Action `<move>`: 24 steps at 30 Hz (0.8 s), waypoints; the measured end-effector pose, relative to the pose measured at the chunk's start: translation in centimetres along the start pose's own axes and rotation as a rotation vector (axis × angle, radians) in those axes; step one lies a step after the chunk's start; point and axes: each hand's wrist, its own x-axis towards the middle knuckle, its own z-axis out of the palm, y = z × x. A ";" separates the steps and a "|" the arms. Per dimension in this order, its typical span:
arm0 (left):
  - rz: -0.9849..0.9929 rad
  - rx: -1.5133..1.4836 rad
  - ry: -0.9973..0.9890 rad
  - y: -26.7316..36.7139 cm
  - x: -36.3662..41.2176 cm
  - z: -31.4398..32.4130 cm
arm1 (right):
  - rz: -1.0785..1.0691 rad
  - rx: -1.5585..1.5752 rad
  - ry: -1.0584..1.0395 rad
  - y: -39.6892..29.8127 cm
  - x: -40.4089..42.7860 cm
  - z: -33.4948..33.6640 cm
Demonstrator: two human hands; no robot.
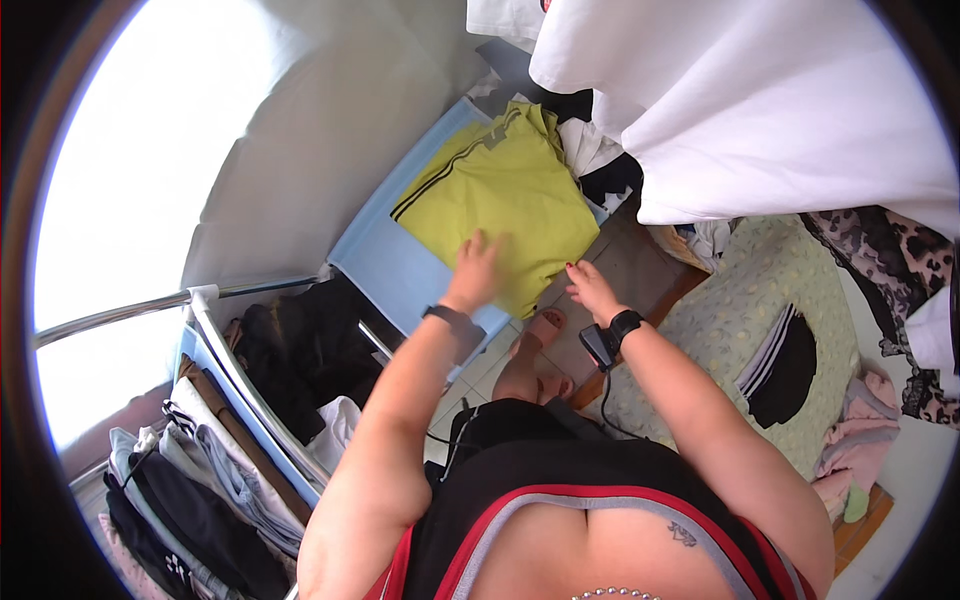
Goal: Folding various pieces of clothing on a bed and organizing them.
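Note:
A yellow-green garment (495, 195) with dark stripes along one edge lies folded on a light blue fabric shelf (375, 240) of a metal-framed rack. My left hand (476, 274) is over the garment's near part, palm down and fingers apart, somewhat blurred. At the garment's right edge is my right hand (592, 289), its fingertips at the cloth. Whether they pinch the fabric cannot be made out. Both wrists wear black straps; a small black device (598, 346) with a cable sits at the right one.
White cloth (750, 112) hangs at the upper right. A patterned bed cover (705, 322) bears a folded black garment (787, 367) with striped trim. Dark clothes (300, 352) lie left under a metal rail (255, 289). Hanging clothes (202, 480) fill the lower left.

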 end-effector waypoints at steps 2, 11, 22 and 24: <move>-0.041 0.027 0.051 2.3 -2.0 1.4 | -0.114 -0.030 0.056 -0.8 0.9 -0.1; -0.115 0.035 0.009 8.5 -0.6 2.7 | -0.443 0.267 0.196 -2.7 7.5 -1.4; -0.001 0.033 -0.148 12.0 2.3 4.6 | -0.318 0.432 0.374 1.7 -7.9 -13.0; 0.182 -0.058 -0.115 15.3 1.7 5.6 | -0.356 0.446 0.538 3.4 -11.8 -16.2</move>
